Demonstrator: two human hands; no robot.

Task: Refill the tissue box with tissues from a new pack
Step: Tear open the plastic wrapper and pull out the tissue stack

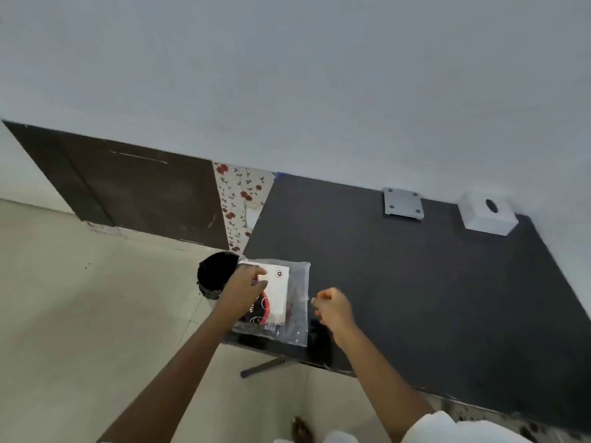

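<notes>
A clear plastic tissue pack (281, 302) with a white, red and black printed insert lies at the near left corner of the dark table (415, 282). My left hand (246, 287) grips the pack's left side, fingers over the white part. My right hand (332, 306) is at the pack's right edge with its fingers closed, pinching what looks like the plastic edge; the contact is blurred. The white tissue box (487, 217), with a dark oval opening on top, stands at the table's far right against the wall, well away from both hands.
A black round bin (216, 278) stands on the floor just left of the table corner. A grey square plate (403, 204) lies at the table's far edge. A floral panel (241, 203) and a dark door stand to the left.
</notes>
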